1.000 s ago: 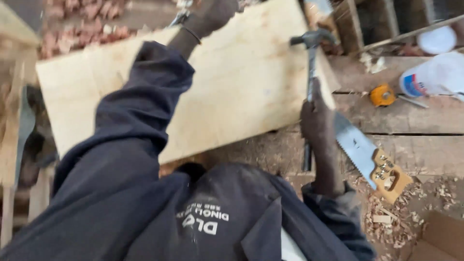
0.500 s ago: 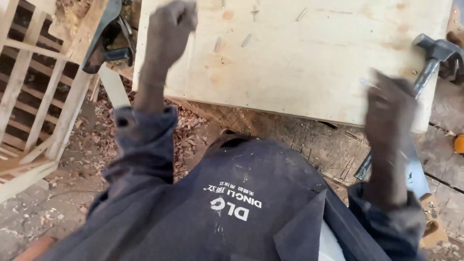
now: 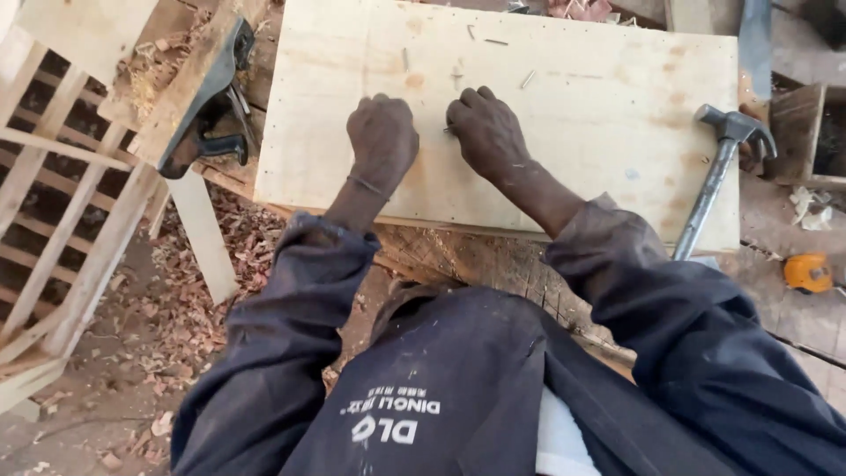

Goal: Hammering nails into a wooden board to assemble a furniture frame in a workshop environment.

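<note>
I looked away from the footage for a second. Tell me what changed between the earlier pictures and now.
The right hand let go of the grey steel claw hammer, which now lies on the pale rectangular plywood board. That hand moved left onto the board and pinches what looks like a small nail. The left hand came down from the board's far edge to rest beside it. The board stayed on the bench.

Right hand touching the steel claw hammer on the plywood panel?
Apart. Head view: right hand rests mid-panel on the pale plywood panel; the steel claw hammer lies at its right edge, bare wood between.
</note>
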